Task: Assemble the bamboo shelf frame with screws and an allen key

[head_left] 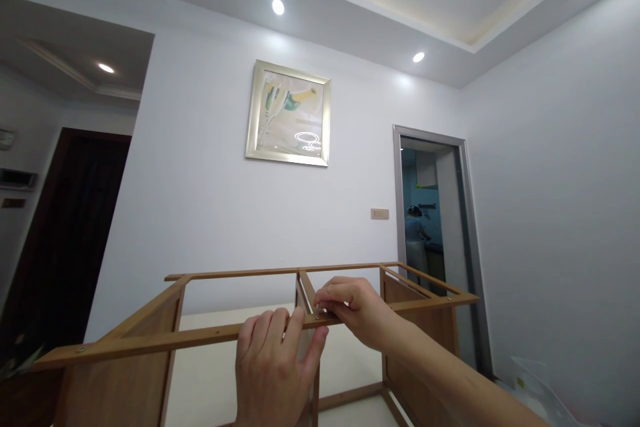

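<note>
A brown wooden furniture frame (200, 337) stands in front of me, with panels at both ends and a divider in the middle. My left hand (274, 360) rests over its front rail, fingers curled across the top and thumb on the near side. Right beside it, my right hand (353, 307) is closed in a pinch above the joint of rail and divider. Between those fingertips is a thin, shiny metal piece (317, 311), apparently a small hex key, its lower end at the rail. The fingers cover most of it.
Screw heads or holes dot the front rail, including a bolt (83, 349) at its left end. Behind the frame is a white wall with a framed picture (253, 113). A doorway (398, 200) at right shows another person (415, 233). Clear plastic wrapping (535, 387) lies at lower right.
</note>
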Available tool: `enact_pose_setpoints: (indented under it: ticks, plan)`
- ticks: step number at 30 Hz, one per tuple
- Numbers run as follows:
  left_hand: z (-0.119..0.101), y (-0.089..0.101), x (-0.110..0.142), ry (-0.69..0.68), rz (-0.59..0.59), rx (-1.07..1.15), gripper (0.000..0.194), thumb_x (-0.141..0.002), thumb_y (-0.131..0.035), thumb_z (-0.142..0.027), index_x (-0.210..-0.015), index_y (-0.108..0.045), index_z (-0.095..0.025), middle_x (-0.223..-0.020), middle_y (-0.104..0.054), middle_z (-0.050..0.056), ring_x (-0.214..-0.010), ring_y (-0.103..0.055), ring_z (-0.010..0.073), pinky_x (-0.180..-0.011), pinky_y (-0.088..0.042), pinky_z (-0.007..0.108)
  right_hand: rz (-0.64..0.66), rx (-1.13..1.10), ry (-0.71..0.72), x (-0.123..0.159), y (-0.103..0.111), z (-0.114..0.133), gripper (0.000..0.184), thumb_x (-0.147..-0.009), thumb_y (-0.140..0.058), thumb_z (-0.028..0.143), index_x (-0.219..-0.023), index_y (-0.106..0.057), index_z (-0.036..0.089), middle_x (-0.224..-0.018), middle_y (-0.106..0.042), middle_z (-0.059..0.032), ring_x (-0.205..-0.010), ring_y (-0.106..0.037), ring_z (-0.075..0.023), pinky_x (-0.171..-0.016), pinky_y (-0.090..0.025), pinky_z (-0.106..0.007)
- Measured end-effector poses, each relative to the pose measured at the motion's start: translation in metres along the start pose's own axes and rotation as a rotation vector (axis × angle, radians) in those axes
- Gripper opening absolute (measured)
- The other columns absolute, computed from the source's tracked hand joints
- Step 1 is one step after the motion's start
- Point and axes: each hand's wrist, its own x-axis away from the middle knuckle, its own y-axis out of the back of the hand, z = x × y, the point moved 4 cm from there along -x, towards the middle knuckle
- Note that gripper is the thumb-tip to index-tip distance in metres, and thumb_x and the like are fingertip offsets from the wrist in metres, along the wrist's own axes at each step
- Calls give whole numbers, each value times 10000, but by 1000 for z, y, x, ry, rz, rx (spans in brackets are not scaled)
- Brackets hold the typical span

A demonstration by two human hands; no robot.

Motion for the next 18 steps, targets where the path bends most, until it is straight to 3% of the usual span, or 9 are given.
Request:
enact_pose_setpoints:
  ticks: [5, 14, 18]
  plan:
    - [-1, 2, 0, 22, 5, 28, 197, -879, -632, -377, -961, -641, -198, -761, -631, 26, -796, -578, 216, -838, -364, 396, -2, 16, 53, 2, -1, 1, 249, -915, -514, 100, -897, -743, 195, -823, -662, -36, -729, -607, -121, -682, -485, -222]
    - [-1, 1, -2, 12, 5, 35, 198, -878, -634, -372, -973, -634, -198, -770, -634, 27, -788, -570, 220, -830, -363, 400, 155, -30, 24, -9, 4, 7, 279, -861, -507, 41, -898, -747, 178, -898, -695, -53, -778, -641, -133, -680, -493, -222]
    - [-2, 4, -2, 27, -4, 49, 190, -890, -617, -366, -961, -632, -190, -758, -627, 31, -781, -565, 222, -827, -366, 406, 153, 7, 32, -11, 8, 10, 268, -876, -524, 59, -907, -761, 180, -875, -701, -56, -782, -637, -139, -699, -494, -236]
